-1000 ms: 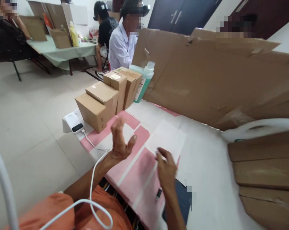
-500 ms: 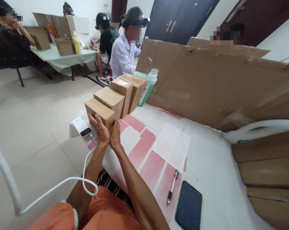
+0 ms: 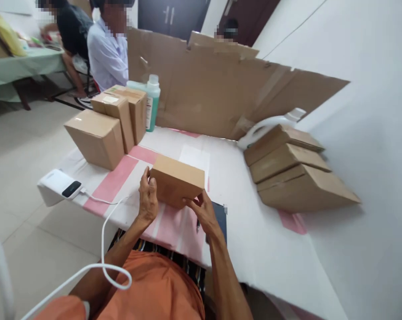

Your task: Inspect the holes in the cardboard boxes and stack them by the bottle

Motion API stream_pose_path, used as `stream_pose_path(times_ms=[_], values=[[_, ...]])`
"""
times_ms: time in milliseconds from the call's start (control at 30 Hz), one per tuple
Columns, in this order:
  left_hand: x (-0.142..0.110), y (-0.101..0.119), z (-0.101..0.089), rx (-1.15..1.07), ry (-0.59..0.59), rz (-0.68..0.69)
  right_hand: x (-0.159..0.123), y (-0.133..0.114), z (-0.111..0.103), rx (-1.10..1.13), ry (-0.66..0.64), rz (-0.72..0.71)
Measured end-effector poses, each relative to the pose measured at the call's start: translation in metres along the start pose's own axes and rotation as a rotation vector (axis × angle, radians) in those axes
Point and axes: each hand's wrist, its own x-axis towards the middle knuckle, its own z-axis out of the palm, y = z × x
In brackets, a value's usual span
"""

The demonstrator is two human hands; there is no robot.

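Reference: clock directions are read from the held carton, with 12 o'clock pointing away from the person.

Held carton (image 3: 176, 184): a plain brown box positioned above the near part of the table (image 3: 254, 231). Whether its base contacts the pink-and-white cover cannot be determined.

Hands: apart from each other, clamped on opposite ends of the held carton. The left hand (image 3: 148, 198) bears on the end at 9 o'clock, fingers raised along the edge. The right hand (image 3: 204, 212) grips the lower corner at 4 o'clock, with fingers on the near face.

Adjacent items: a dark phone (image 3: 220, 222) lies at 4 o'clock, partly covered by the right forearm. A pen (image 3: 198, 226) lies at 5 o'clock, largely hidden by the right hand. A white sheet (image 3: 197, 156) lies at 1 o'clock, just beyond the carton.

Outlying items: a white power bank (image 3: 56, 182) with a cable (image 3: 103, 235) attached sits at 9 o'clock. Three upright cartons (image 3: 99, 140) stand in a row at 10 o'clock; a teal bottle (image 3: 152, 104) stands beside them at 11 o'clock. A cardboard panel (image 3: 204, 84) spans 12 to 1 o'clock. Three tilted cartons (image 3: 287, 178) are at 3 o'clock, near a white jug (image 3: 272, 122).
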Motion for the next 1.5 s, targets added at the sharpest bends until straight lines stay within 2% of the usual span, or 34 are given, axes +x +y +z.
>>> stream_pose_path(times_ms=[100,233,333,467,567,733,800,867,967,1033,1100,1200,1267,1400,1500], values=[[-0.012,-0.012,0.006,0.043,-0.034,-0.020,-0.008,0.011,0.005,-0.008,0.150,-0.017],[-0.019,-0.027,-0.007,0.123,-0.097,-0.060,-0.012,0.028,0.023,-0.042,0.258,-0.035],[-0.017,-0.028,-0.018,0.184,-0.149,-0.017,-0.012,0.029,0.028,-0.091,0.301,-0.033],[-0.016,-0.014,-0.026,0.347,-0.149,0.169,-0.011,0.019,0.022,-0.162,0.343,-0.002],[-0.021,-0.005,-0.028,0.407,-0.140,0.238,-0.012,0.020,0.017,-0.234,0.400,0.011],[-0.031,-0.005,-0.029,0.376,-0.108,0.216,-0.017,0.038,0.017,-0.074,0.325,0.108],[-0.033,-0.004,-0.028,0.337,-0.124,0.186,-0.024,0.042,0.019,-0.028,0.284,0.091],[-0.034,0.002,-0.028,0.318,-0.154,0.212,-0.032,0.041,0.021,0.002,0.200,0.048],[-0.036,0.021,-0.026,0.379,-0.182,0.359,-0.044,0.033,0.020,0.069,0.146,-0.006],[-0.036,0.036,-0.025,0.425,-0.189,0.475,-0.048,0.026,0.015,0.101,0.199,-0.039],[-0.035,0.050,-0.023,0.434,-0.192,0.574,-0.048,0.019,0.006,0.106,0.310,-0.061],[-0.028,0.059,-0.018,0.415,-0.217,0.661,-0.044,0.012,-0.009,0.075,0.513,-0.054],[-0.018,0.058,-0.013,0.415,-0.234,0.683,-0.039,0.009,-0.015,0.059,0.553,-0.059],[0.019,0.047,0.002,0.427,-0.236,0.691,-0.022,0.007,-0.012,0.103,0.474,-0.087],[0.052,0.036,0.013,0.409,-0.232,0.674,0.000,0.010,0.001,0.138,0.344,-0.101]])
